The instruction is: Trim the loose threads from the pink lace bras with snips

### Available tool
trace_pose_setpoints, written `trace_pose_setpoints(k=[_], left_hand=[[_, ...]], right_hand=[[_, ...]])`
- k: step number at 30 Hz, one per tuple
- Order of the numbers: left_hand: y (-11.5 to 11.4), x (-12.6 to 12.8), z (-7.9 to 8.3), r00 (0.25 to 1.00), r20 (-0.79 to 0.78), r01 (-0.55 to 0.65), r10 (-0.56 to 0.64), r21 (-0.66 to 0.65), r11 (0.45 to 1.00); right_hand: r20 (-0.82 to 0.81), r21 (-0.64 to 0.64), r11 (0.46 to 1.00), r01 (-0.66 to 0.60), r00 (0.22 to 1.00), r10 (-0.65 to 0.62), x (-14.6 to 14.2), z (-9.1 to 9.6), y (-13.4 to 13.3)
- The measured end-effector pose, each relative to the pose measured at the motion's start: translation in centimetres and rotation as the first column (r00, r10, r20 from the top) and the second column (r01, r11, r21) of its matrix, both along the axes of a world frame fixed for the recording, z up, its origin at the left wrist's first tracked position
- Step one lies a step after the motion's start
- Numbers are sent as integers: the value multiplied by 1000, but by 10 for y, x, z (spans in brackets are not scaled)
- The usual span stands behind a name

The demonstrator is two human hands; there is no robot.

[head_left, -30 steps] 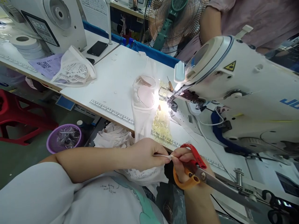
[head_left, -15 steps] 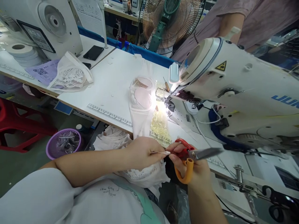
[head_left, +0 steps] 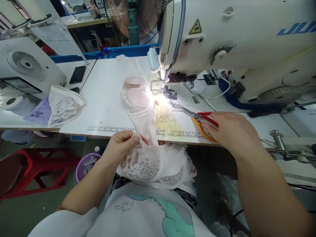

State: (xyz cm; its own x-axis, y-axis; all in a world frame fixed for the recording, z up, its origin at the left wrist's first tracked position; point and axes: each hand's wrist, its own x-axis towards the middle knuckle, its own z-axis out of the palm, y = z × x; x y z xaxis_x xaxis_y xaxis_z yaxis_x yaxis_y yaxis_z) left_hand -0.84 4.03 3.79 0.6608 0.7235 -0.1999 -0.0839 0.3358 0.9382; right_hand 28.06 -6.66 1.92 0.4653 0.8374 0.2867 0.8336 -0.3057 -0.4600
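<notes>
My left hand (head_left: 120,146) is closed on a white lace garment (head_left: 153,163) that lies bunched in my lap and runs up over the table edge to pink padded cups (head_left: 137,95) beside the needle. My right hand (head_left: 230,131) lies over the handles of red and orange scissors (head_left: 197,117), which rest flat on the white table (head_left: 108,98) with their blades pointing at the presser foot (head_left: 169,93). The white sewing machine (head_left: 222,39) stands above, its lamp lighting a glittery yellow strip (head_left: 166,120).
Another lace piece (head_left: 63,105) and a purple paper (head_left: 37,113) lie at the left by a second machine (head_left: 24,65) and tape rolls (head_left: 14,103). A black phone (head_left: 77,74) sits farther back. A purple bin (head_left: 86,164) and red stool (head_left: 32,171) stand on the floor. A fan (head_left: 134,19) is behind.
My right hand has carried the scissors from my lap up onto the table. My left hand let the thin strip go and now grips the lace garment. The view swung left and up.
</notes>
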Motion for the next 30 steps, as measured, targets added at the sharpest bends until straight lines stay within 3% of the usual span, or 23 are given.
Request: trace_pose_setpoints(k=[2, 3, 4, 6, 7, 9, 12, 17, 19, 21, 24, 27, 28, 30], left_hand=[[-2, 0, 4, 1000, -4, 9, -9, 21, 1000], [-3, -1, 6, 1000, -9, 20, -20, 44, 999], [-4, -2, 8, 999, -11, 35, -34, 69, 997], [-5, -7, 10, 998, 1, 64, -65, 132, 989], [-5, -11, 11, 997, 7, 77, -80, 181, 980], [-3, -20, 12, 994, 4, 103, -110, 314, 944], [1, -34, 16, 991, -42, 129, -126, 517, 846], [5, -48, 26, 981, -173, 178, -86, 630, 756], [5, -51, 30, 964, -253, 220, -79, 599, 770], [2, -54, 32, 947, -308, 243, -92, 498, 832], [-2, -57, 32, 931, -284, 311, -230, 287, 906], [-4, -60, 27, 866, -250, 479, -434, 158, 864], [-4, -61, 25, 833, -270, 526, -483, 119, 842], [-5, -63, 20, 773, -357, 590, -525, 101, 801]], right_hand=[[24, 149, 970, -190, 982, 189, -33, 4, -6], [-4, 229, 898, -375, 923, 386, -52, 4, -8], [-61, 235, 798, -555, 811, 582, -69, 4, -10], [-174, 254, 665, -702, 643, 746, -96, 1, -10], [-226, 251, 643, -723, 602, 766, -105, -1, -9], [-294, 261, 661, -704, 594, 749, -114, -5, -8], [-308, 314, 666, -676, 591, 745, -114, -9, -9], [-329, 328, 680, -655, 596, 733, -118, -10, -15], [-387, 308, 691, -655, 577, 719, -121, -10, -17], [-456, 296, 681, -669, 528, 717, -121, -8, -18], [-572, 297, 600, -743, 365, 735, -120, -3, -20], [-666, 292, 486, -824, 189, 721, -120, 1, -24], [-679, 269, 463, -845, 175, 713, -120, 2, -25], [-636, 217, 441, -871, 217, 740, -120, 3, -28]])
